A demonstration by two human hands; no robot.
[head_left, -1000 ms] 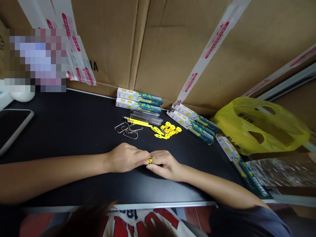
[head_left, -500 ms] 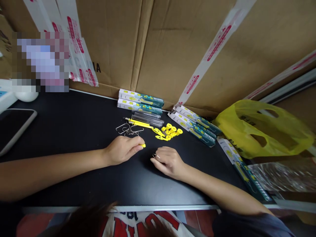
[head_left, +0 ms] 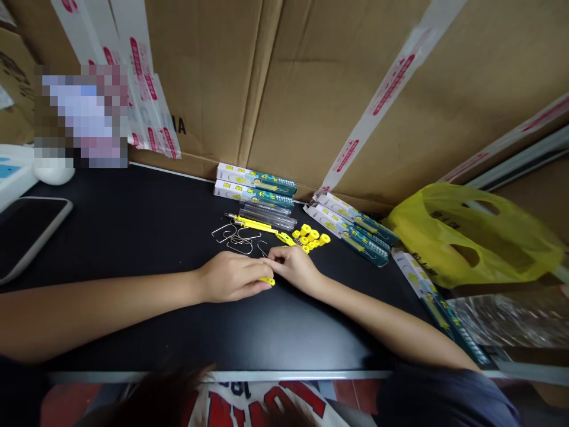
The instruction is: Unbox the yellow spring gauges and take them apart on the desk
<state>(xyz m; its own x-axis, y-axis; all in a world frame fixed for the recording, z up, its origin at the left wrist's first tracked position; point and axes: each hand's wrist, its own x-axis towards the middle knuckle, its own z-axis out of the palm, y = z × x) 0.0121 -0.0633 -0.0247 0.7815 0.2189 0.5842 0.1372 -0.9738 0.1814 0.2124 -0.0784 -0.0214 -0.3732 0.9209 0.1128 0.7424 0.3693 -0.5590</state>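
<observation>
My left hand rests on the black table, its fingers pinched on a small yellow plastic piece. My right hand sits just right of it, fingers closed at a thin metal wire hook near the loose wire hooks. Behind my hands lie a yellow-handled tool, clear tubes and a small heap of yellow plastic pieces.
Green-and-white packets lie along the cardboard wall, more packets to the right. A yellow plastic bag sits at the right, clear wrapping below it. A phone lies at the left edge.
My hands came apart, then met again farther back. The right hand has reached forward to the wire hooks. The left hand keeps the yellow piece.
</observation>
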